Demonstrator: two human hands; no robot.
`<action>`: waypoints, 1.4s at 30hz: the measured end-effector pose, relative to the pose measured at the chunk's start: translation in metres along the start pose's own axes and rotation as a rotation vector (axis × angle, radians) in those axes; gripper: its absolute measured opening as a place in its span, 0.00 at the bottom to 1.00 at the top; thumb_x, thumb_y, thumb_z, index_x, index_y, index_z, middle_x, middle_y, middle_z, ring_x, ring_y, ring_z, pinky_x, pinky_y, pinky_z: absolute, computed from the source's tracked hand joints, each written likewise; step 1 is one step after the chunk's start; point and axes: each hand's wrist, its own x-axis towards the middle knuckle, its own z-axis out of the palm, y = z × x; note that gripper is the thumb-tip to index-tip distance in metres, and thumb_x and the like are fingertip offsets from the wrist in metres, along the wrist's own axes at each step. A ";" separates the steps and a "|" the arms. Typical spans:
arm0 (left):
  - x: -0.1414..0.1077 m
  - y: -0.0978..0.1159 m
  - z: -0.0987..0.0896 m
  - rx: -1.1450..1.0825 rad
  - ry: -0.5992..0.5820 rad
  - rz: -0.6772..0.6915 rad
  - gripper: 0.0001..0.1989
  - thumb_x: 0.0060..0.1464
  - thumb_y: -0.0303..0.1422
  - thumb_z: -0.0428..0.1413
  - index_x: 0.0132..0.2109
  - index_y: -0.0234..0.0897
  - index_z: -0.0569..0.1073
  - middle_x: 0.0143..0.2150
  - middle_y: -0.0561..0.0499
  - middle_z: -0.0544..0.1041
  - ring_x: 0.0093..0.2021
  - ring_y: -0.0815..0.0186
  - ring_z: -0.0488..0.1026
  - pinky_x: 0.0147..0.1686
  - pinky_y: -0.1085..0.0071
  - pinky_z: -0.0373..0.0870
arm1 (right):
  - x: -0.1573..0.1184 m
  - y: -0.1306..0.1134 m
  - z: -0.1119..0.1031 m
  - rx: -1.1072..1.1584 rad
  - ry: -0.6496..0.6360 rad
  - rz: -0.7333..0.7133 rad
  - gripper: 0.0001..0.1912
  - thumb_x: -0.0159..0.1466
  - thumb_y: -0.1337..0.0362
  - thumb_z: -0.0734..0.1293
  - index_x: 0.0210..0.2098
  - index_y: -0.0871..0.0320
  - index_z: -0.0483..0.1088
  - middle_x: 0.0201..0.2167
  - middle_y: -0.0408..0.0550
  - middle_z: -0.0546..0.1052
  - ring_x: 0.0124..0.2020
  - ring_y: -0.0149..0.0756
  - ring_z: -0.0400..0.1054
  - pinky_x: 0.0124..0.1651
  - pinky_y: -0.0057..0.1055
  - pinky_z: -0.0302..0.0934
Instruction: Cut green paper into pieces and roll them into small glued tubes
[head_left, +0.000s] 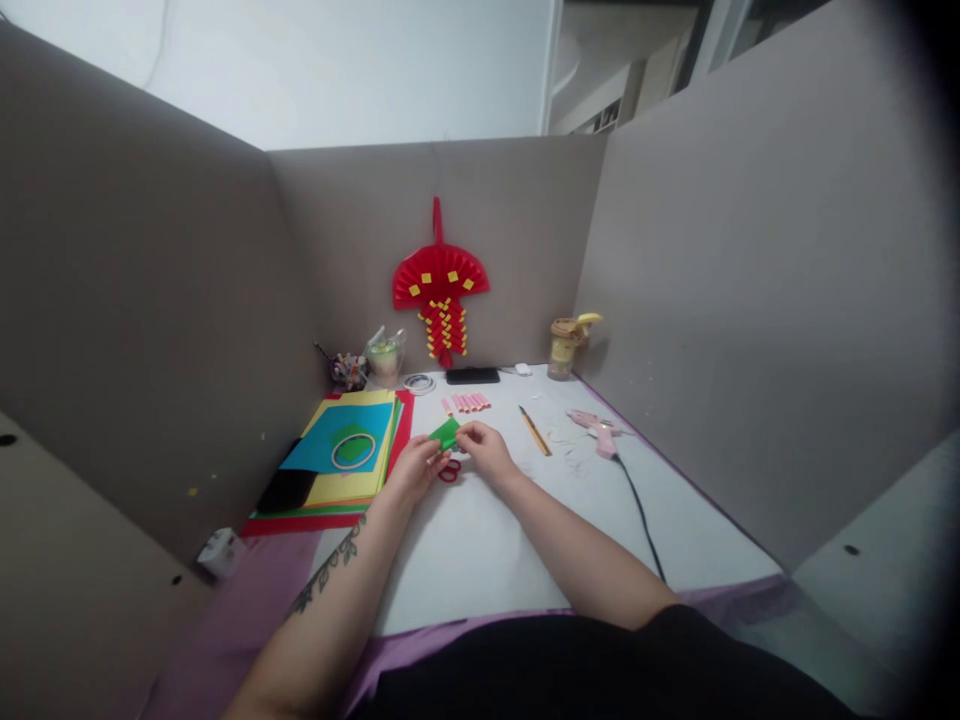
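Note:
Both hands meet over the white table top point(480, 540) on a small piece of green paper point(445, 433). My left hand point(415, 467) pinches its near left edge. My right hand point(486, 448) pinches its right side. Red-handled scissors point(450, 470) lie on the table just under my hands. A row of small pink paper rolls point(468, 402) lies a little beyond the green paper.
A stack of coloured paper sheets point(345, 455) with a tape ring point(353, 451) lies at left. A pencil point(535, 431) and a pink glue gun point(600, 432) with black cord lie at right. A red and yellow paper ornament point(440, 290), phone point(472, 376) and jars point(564, 348) stand at the back wall.

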 end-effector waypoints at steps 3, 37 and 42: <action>-0.004 0.001 0.004 0.135 -0.048 0.243 0.23 0.42 0.29 0.61 0.47 0.38 0.63 0.31 0.52 0.74 0.32 0.68 0.74 0.34 0.72 0.71 | 0.003 0.000 -0.002 0.074 0.104 -0.028 0.10 0.51 0.59 0.67 0.28 0.59 0.68 0.19 0.40 0.69 0.23 0.30 0.63 0.31 0.29 0.59; 0.004 -0.012 0.004 0.258 0.052 0.401 0.13 0.38 0.32 0.62 0.26 0.35 0.64 0.19 0.57 0.68 0.22 0.71 0.67 0.24 0.76 0.60 | -0.005 -0.012 0.009 0.240 0.147 0.019 0.16 0.48 0.62 0.70 0.32 0.55 0.60 0.19 0.35 0.68 0.19 0.29 0.67 0.23 0.26 0.63; 0.002 -0.012 0.008 0.048 -0.007 0.282 0.17 0.35 0.30 0.63 0.36 0.35 0.68 0.20 0.59 0.68 0.21 0.72 0.68 0.24 0.75 0.62 | -0.004 -0.009 0.008 0.215 0.129 0.055 0.17 0.48 0.63 0.69 0.36 0.58 0.63 0.20 0.37 0.69 0.19 0.28 0.66 0.23 0.25 0.62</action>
